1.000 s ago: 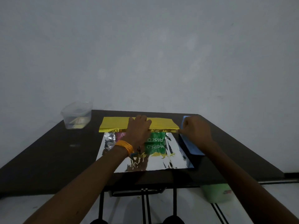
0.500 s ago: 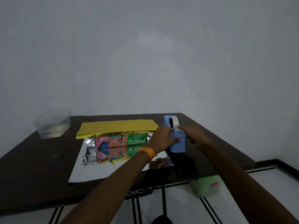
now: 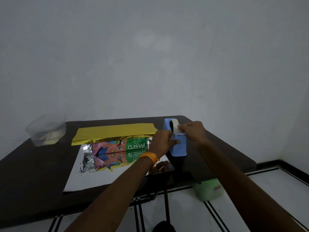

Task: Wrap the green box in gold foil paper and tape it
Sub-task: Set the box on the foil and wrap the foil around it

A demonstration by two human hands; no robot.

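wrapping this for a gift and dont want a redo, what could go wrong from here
Neither hand holds the gold foil paper folded over the green cardboard box, so the flap may spring open before tape arrives. The right hand pinches the white tape while the left hand grips the upright blue plastic tape dispenser; a hard pull might tip it.

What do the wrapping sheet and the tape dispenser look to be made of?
Wrapping sheet: thin metallic foil, gold outside, mirror-silver inside; it reflects the box and crinkles.
Tape dispenser: probably moulded plastic, matte light blue, with smooth rounded edges.
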